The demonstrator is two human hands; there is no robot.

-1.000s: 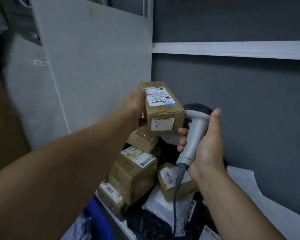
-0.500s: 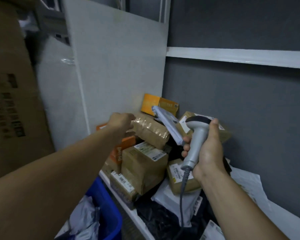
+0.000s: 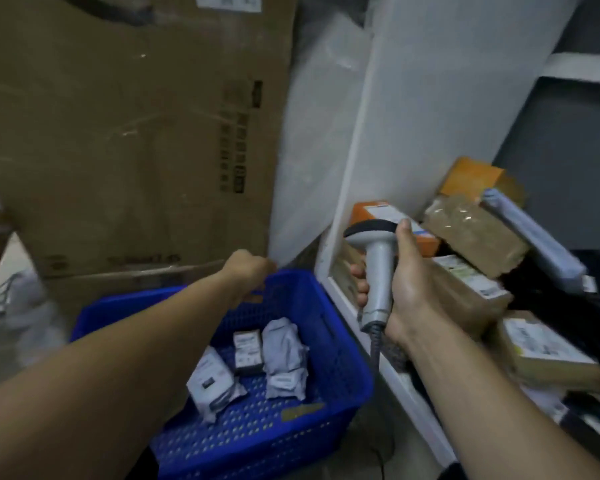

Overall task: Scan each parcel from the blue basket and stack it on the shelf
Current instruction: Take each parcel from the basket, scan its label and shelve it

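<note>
Left hand moved over basket, curled | right hand grips scanner

The left arm reaches far and straight, its hand back-up with fingers curled under, nothing seen in them. The right forearm angles in from the near right; the right hand grips a scanner upright, thumb raised.

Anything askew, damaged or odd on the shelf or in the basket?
On the shelf, the pile is untidy: a taped brown parcel and a flat grey parcel lie tilted on other boxes, not stacked flat. In the blue basket, one grey bag looks crumpled. Nothing spilled.
</note>
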